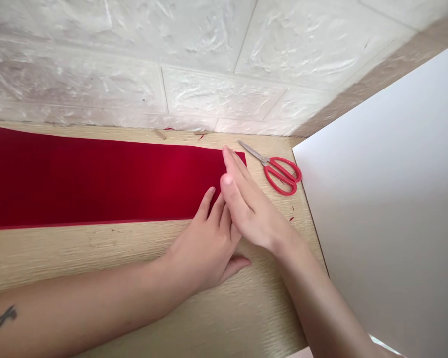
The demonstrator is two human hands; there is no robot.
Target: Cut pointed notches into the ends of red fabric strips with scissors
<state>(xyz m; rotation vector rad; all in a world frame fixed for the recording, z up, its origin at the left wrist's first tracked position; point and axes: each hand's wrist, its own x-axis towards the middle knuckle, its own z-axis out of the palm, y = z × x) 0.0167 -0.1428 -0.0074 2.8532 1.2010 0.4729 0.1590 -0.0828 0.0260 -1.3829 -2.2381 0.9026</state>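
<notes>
A long strip of dark red material, fabric or felt by its look, lies flat and reaches from the left edge to the middle of the view. My left hand rests palm down at its lower right part, fingers spread, thumb out on the tabletop. Beside and partly over its fingertips, my right hand stands on edge at the strip's right end, its fingers stretched out and holding nothing that I can see. Just right of that end lies a pair of scissors with red handles, blades pointing up and left.
The pale wooden tabletop meets a white brick-patterned wall at the back. A smooth white panel borders its right side. Small red scraps and a thin tan piece lie on the wood.
</notes>
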